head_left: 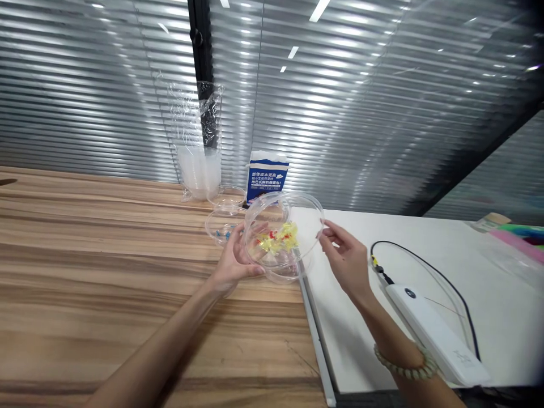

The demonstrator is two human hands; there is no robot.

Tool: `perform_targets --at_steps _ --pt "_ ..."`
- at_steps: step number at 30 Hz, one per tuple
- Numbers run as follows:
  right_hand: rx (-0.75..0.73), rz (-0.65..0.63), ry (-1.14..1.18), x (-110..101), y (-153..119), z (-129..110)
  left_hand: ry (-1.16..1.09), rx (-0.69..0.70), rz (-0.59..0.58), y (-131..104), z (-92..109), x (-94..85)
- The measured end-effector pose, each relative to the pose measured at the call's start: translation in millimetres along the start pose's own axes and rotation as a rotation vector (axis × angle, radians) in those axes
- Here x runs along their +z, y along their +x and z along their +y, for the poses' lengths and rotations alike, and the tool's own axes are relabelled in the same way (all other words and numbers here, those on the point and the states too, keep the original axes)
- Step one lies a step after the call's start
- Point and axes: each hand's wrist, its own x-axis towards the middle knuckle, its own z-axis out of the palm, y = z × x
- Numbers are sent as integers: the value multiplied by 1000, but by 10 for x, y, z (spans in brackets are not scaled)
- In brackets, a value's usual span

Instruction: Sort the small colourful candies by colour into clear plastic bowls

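A clear plastic bowl (pixel 306 249) is tilted toward me, held up over the seam between two tables. Inside lie crinkled yellow and red pieces (pixel 278 241). My left hand (pixel 238 258) is closed round its left side, thumb at the lower rim. At the opposite edge, my right hand (pixel 346 258) pinches the rim between thumb and fingers. Whether a clear lid covers the bowl, I cannot tell. Another clear round container shows partly behind it. Left of the bowl stands a clear dish (pixel 211 221) with small blue pieces, partly hidden by my left hand.
At the back are a stack of translucent cups (pixel 199 173) in a plastic bag, another clear dish (pixel 227 196) and a blue printed packet (pixel 267 178). On the white table (pixel 352 345) lie a white power bank (pixel 437 331), a black cable (pixel 442 275) and colourful packages (pixel 521 241).
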Motion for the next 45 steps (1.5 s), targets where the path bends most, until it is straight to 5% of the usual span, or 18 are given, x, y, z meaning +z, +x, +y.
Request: perform_targets --at_steps 2,4,9,15,25,37,45 --pt "-155 208 -51 -18 -26 -126 1 -5 -9 1 -8 -3" --pt "-358 270 -137 -25 -49 -271 7 -12 -16 1 -22 -8" --pt "-687 -79 -300 51 -49 -487 17 1 -28 4 -56 -21" --pt "-543 -447 -438 177 -48 -451 53 7 -33 0 -61 -25" --pt "-341 -568 -651 424 31 -458 51 -9 -3 -6 -77 13" --pt "-500 -282 -492 296 281 -468 92 -28 44 -21 -57 13" --pt "-504 -319 -439 291 326 -499 105 -21 27 -15 -75 -14"
